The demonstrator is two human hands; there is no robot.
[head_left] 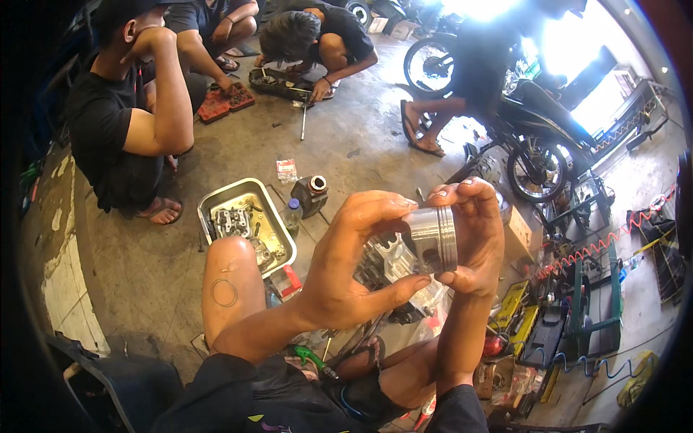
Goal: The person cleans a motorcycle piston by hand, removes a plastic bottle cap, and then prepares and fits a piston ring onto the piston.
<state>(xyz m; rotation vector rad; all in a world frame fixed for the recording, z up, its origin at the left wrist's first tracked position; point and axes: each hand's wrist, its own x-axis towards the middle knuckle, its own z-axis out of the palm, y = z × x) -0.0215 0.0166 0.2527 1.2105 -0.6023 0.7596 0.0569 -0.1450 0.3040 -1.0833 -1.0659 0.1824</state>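
Observation:
A silvery engine piston (431, 242) is held up in front of me between both hands, lying on its side with its ring grooves toward the right. My left hand (357, 252) grips it from the left, thumb below and fingertips above. From the right, my right hand (478, 234) curls its fingers over the top, with the thumb at the lower edge. A thin piston ring (224, 292) rests on my bare left knee. Behind the piston, partly covered by my hands, sit metal engine parts (397, 260).
A cream tray (290, 245) holds greasy engine parts; a black oil bottle (309, 196) and a small plastic bottle (292, 215) stand beside it. Several people crouch ahead around a red toolbox (225, 102). Right lie a yellow toolbox (514, 303), a coiled red hose (603, 245) and motorcycles (538, 169).

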